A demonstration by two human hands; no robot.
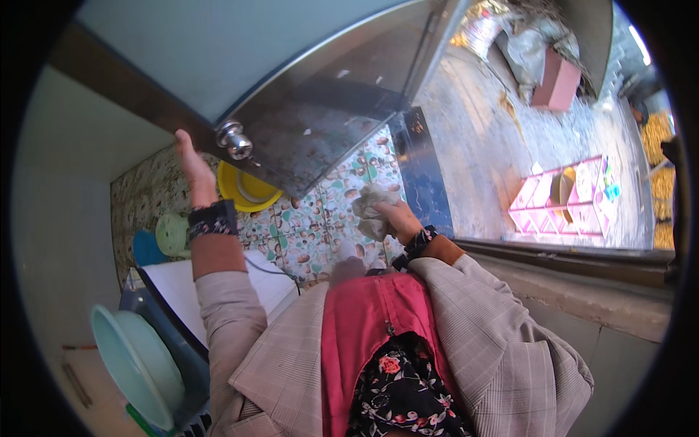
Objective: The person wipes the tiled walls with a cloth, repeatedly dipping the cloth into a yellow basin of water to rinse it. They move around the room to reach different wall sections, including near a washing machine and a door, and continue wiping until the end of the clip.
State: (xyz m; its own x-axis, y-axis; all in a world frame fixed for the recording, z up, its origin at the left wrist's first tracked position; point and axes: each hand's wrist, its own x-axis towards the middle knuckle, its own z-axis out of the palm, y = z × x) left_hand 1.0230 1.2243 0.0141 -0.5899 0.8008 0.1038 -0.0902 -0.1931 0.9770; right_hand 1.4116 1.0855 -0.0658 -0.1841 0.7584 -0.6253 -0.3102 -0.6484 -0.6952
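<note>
My left hand (197,172) is at the edge of a door, just left of its round metal knob (235,140). One digit points up along the edge; the other fingers are hidden, and I cannot tell whether the hand touches the door. The door has a dark frame (136,87), a pale upper panel (180,49) and a glossy dark lower panel (327,104). My right hand (403,219) grips a crumpled greyish cloth (377,210) above the pebble-patterned floor tiles (300,235), right of the door's lower corner.
A yellow basin (265,199) stands under the door. Near my left arm are a pale green plastic stool (172,235), a blue container (147,247), a white appliance (273,284) and a light turquoise basin (136,360). Past the dark threshold (423,180) stands a pink rack (581,202).
</note>
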